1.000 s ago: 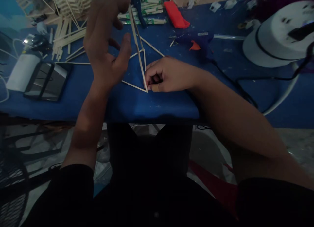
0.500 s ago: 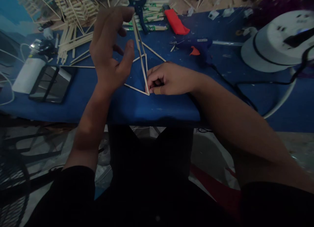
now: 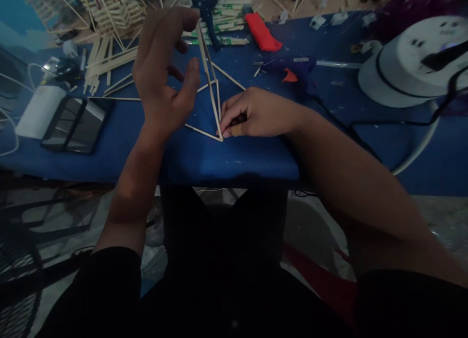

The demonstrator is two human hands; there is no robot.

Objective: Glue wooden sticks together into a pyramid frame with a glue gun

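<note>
A frame of thin wooden sticks (image 3: 211, 96) stands on the blue table, its long sticks leaning together toward a peak. My left hand (image 3: 161, 69) is raised at the left of the frame, fingers curved and thumb well apart from them. Its index fingertip is at the peak and seems to touch it; the exact contact is hidden. Low on the frame, my right hand (image 3: 256, 114) pinches the near corner between thumb and fingers, where the sticks meet. A tan band wraps the right thumb. Part of the frame's base is behind both hands.
A glue gun (image 3: 296, 69) with a clear stick lies right of the frame, near a white round power strip (image 3: 395, 65) with black cables. Behind are blue clamp-like pliers (image 3: 206, 16) and a red object (image 3: 263, 33). Loose sticks (image 3: 100, 62) and a dark phone-like box (image 3: 75, 123) lie left.
My right hand has shifted very slightly at the near corner of the frame. My left hand and the sticks look almost unchanged.
</note>
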